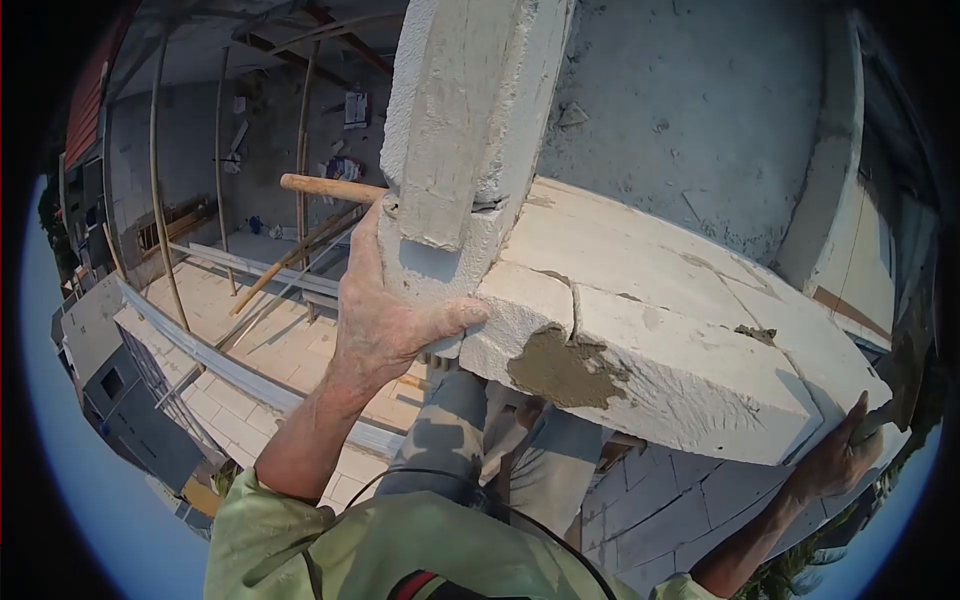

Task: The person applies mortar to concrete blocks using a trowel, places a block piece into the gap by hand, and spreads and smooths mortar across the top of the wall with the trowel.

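Note:
My left hand [375, 315] grips the end of a white block [430, 275] at the wall corner. Its thumb lies across the near face, and the fingers run along the left side, partly hidden. Beside the thumb, a row of white blocks [690, 345] stretches right, with a smear of wet grey mortar [565, 370] on its near side. At the far right end of that row, my right hand [840, 460] is closed around the handle of a trowel [905, 375], whose dark blade points upward in shadow.
A grey concrete strip [450, 130] tops the wall running away from me. Past the corner, a round wooden pole [330, 188] sticks out left. Below left are upright poles [160, 190], a metal rail [240, 365] and a lower tiled level. A concrete slab [680, 110] lies beyond the blocks.

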`<control>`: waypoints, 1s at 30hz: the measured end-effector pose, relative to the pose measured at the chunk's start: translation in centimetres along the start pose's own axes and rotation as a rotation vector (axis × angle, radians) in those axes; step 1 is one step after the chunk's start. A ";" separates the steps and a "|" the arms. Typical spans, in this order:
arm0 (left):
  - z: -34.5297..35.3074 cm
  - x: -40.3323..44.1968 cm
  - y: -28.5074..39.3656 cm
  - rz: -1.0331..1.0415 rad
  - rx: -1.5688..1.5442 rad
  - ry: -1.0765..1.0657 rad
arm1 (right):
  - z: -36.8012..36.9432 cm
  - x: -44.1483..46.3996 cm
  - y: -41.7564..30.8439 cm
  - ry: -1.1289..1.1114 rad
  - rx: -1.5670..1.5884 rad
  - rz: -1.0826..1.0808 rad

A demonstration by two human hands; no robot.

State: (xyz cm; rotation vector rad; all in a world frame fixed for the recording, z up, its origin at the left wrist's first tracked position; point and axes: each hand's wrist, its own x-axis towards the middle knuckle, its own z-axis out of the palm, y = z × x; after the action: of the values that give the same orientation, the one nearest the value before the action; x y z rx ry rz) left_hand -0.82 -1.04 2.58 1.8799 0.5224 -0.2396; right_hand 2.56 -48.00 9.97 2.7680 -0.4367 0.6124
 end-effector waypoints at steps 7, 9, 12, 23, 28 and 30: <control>0.1 0.0 -0.4 -0.026 -0.088 -0.027 | -0.4 0.3 -0.1 -0.001 -0.022 -0.055; 0.0 -0.1 -0.5 -0.024 -0.118 -0.027 | -0.5 0.4 -0.3 0.004 -0.054 -0.072; -0.5 -0.1 0.1 0.013 -0.017 -0.051 | -0.8 0.5 -0.9 -0.022 0.013 -0.095; -0.2 -0.2 0.0 0.048 0.047 0.014 | -0.8 0.5 -1.8 0.036 0.067 -0.144; -0.3 -0.2 -0.4 0.109 0.155 0.042 | -0.8 0.4 -1.4 0.043 0.067 -0.143; -0.1 -0.2 0.0 0.081 0.097 0.029 | -0.7 0.4 -1.5 0.063 0.039 -0.152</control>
State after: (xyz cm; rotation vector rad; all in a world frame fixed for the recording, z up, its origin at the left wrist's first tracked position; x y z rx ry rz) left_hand -1.01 -1.05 2.74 1.9971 0.4604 -0.1877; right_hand 3.19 -46.45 10.51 2.7772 -0.2008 0.6756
